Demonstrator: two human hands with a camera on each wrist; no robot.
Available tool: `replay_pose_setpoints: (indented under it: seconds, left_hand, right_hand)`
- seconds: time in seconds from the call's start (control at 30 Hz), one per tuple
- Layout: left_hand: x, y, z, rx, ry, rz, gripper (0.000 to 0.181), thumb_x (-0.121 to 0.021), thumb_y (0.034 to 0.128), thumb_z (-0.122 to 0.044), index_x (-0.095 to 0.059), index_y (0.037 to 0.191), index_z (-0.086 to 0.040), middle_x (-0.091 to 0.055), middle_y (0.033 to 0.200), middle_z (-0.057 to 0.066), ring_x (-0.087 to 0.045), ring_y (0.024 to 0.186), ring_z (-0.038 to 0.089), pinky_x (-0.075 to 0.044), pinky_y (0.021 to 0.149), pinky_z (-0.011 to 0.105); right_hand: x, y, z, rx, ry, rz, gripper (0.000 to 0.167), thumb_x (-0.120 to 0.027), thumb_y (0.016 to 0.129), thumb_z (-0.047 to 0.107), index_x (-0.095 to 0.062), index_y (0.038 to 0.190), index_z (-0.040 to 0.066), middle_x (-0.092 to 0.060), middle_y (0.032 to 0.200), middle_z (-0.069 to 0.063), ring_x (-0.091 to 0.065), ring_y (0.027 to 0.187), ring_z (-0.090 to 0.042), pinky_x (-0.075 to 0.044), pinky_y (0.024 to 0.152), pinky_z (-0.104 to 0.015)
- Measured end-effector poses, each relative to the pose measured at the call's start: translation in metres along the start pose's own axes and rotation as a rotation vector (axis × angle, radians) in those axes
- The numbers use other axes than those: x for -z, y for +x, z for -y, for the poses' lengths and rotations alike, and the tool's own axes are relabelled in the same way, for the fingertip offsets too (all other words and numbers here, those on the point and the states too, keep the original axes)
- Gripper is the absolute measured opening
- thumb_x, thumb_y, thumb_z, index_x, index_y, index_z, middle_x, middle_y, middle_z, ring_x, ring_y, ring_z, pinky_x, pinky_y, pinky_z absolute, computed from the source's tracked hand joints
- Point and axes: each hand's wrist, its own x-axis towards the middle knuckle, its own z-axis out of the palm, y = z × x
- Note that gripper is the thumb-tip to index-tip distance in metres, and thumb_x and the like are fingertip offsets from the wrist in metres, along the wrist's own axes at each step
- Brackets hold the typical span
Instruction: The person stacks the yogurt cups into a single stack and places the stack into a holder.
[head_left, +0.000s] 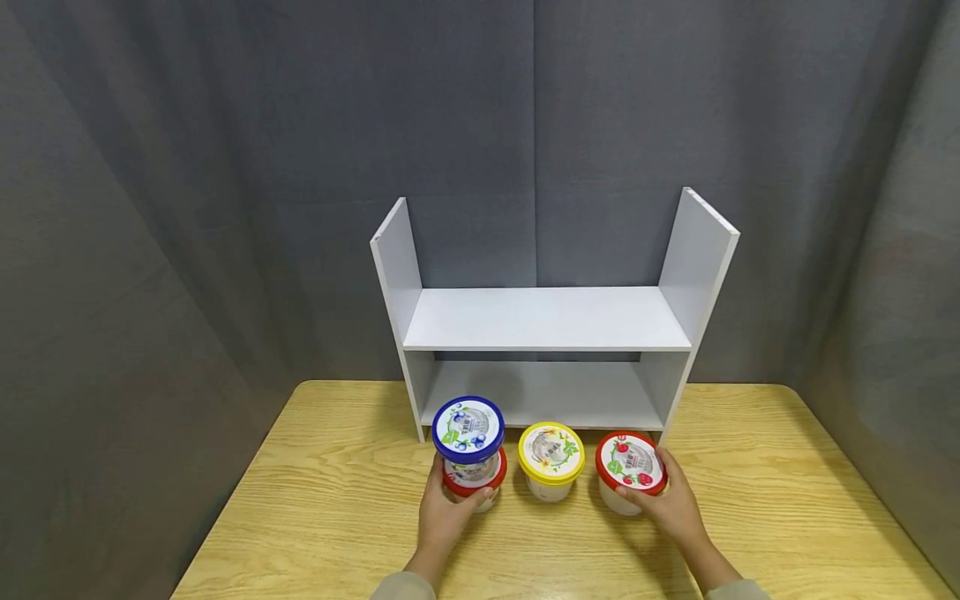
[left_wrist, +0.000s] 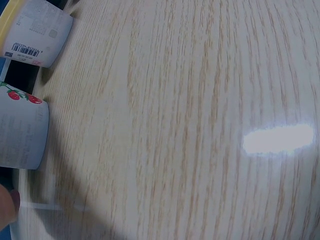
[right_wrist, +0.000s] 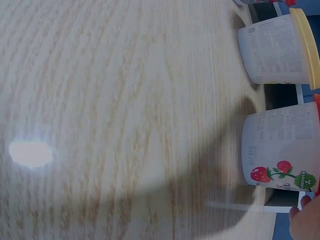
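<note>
At the left, a blue-lidded tub (head_left: 469,429) with blueberries on its lid stands on a red-lidded tub (head_left: 500,473). My left hand (head_left: 442,517) grips this lower tub near its rim, thumb in front and fingers at its left side. To the right, my right hand (head_left: 675,504) holds another red-lidded tub (head_left: 632,461) by its right side, thumb across the front. In the right wrist view, strawberries show on that tub's white wall (right_wrist: 280,145), with fingertips by its lid. Between the two hands stands a yellow-lidded tub (head_left: 551,454), untouched.
Just behind the tubs rises a white two-tier shelf (head_left: 547,321) with tall side panels. The wooden table (head_left: 315,500) stretches to both sides and toward me. Grey curtains (head_left: 225,208) hang behind and beside the table.
</note>
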Motion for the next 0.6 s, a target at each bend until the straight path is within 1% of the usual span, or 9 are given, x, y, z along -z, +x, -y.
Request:
replay_pose_setpoints:
  seconds: [0.1,0.17,0.27,0.33,0.43,0.47,0.5,0.57,0.6]
  left_hand:
    - [0.0001,-0.0003,0.0007,-0.018,-0.002,-0.002,0.097,-0.08,0.0563,-0.029,-0.027,0.135,-0.011,-0.037,0.13,0.013,-0.033,0.118,0.029,-0.021,0.099,0.048]
    - [0.0001,-0.0003,0.0012,-0.026,-0.001,-0.005,0.097,-0.08,0.0563,-0.029,-0.027,0.135,-0.011,-0.038,0.13,0.013,-0.033,0.118,0.029,-0.022,0.099,0.048]
    - [0.0002,-0.0002,0.0009,-0.034,-0.011,-0.008,0.097,-0.08,0.0562,-0.028,-0.027,0.135,-0.01,-0.038,0.13,0.014,-0.034,0.117,0.03,-0.022,0.098,0.049]
    - [0.0004,-0.0001,0.0005,-0.024,-0.009,-0.008,0.097,-0.08,0.056,-0.029,-0.027,0.135,-0.01,-0.038,0.13,0.014,-0.034,0.117,0.03,-0.022,0.098,0.049]
    - [0.0006,0.0,-0.0001,-0.015,-0.003,-0.007,0.097,-0.08,0.0559,-0.029,-0.027,0.135,-0.01,-0.038,0.13,0.015,-0.034,0.117,0.031,-0.022,0.098,0.049]
    - [0.0006,-0.0001,-0.0001,-0.009,0.001,-0.005,0.097,-0.08,0.0558,-0.029,-0.027,0.135,-0.011,-0.037,0.13,0.014,-0.034,0.117,0.031,-0.022,0.098,0.049]
    - [0.0005,0.0,-0.0001,-0.008,0.002,-0.005,0.097,-0.08,0.0559,-0.029,-0.027,0.135,-0.01,-0.037,0.13,0.015,-0.034,0.117,0.031,-0.022,0.098,0.049]
    - [0.0006,-0.0002,-0.0005,-0.007,0.002,-0.005,0.097,-0.08,0.0558,-0.029,-0.027,0.135,-0.01,-0.037,0.13,0.014,-0.034,0.117,0.031,-0.022,0.098,0.049]
    - [0.0007,-0.0003,-0.0007,-0.006,0.003,-0.005,0.097,-0.08,0.0557,-0.029,-0.027,0.135,-0.01,-0.037,0.13,0.014,-0.034,0.117,0.03,-0.022,0.098,0.049]
  right_hand:
    - [0.0001,-0.0035,0.0082,-0.026,0.021,0.008,0.096,-0.077,0.062,0.016,-0.016,0.131,-0.01,-0.022,0.131,-0.031,-0.019,0.12,-0.042,-0.016,0.098,-0.053]
    - [0.0,-0.004,0.0093,-0.031,0.024,0.007,0.095,-0.076,0.063,0.012,-0.015,0.131,-0.011,-0.022,0.131,-0.031,-0.018,0.121,-0.042,-0.015,0.098,-0.052]
    - [-0.0018,-0.0043,0.0084,-0.009,0.037,-0.014,0.092,-0.076,0.062,0.009,-0.018,0.131,-0.011,-0.024,0.13,-0.031,-0.02,0.12,-0.04,-0.017,0.098,-0.051]
    - [-0.0035,-0.0045,0.0079,0.016,0.03,-0.044,0.09,-0.077,0.06,0.009,-0.022,0.129,-0.011,-0.028,0.128,-0.03,-0.025,0.117,-0.04,-0.021,0.097,-0.05]
    - [-0.0049,-0.0041,0.0063,0.03,0.033,-0.059,0.089,-0.077,0.06,0.01,-0.024,0.128,-0.011,-0.03,0.126,-0.03,-0.028,0.115,-0.04,-0.025,0.095,-0.05]
    - [-0.005,-0.0044,0.0064,0.027,0.035,-0.059,0.089,-0.077,0.059,0.011,-0.024,0.128,-0.01,-0.03,0.126,-0.03,-0.028,0.114,-0.04,-0.026,0.094,-0.05]
    - [-0.0051,-0.0046,0.0066,0.019,0.022,-0.068,0.089,-0.078,0.059,0.012,-0.025,0.128,-0.01,-0.031,0.125,-0.029,-0.03,0.113,-0.04,-0.029,0.094,-0.045]
    - [-0.0041,-0.0055,0.0065,-0.007,0.024,-0.053,0.092,-0.078,0.06,0.015,-0.023,0.13,-0.009,-0.028,0.127,-0.03,-0.027,0.115,-0.04,-0.027,0.095,-0.045]
    - [-0.0039,-0.0056,0.0069,-0.02,0.011,-0.057,0.092,-0.078,0.06,0.016,-0.024,0.13,-0.008,-0.029,0.128,-0.029,-0.028,0.115,-0.04,-0.028,0.094,-0.045]
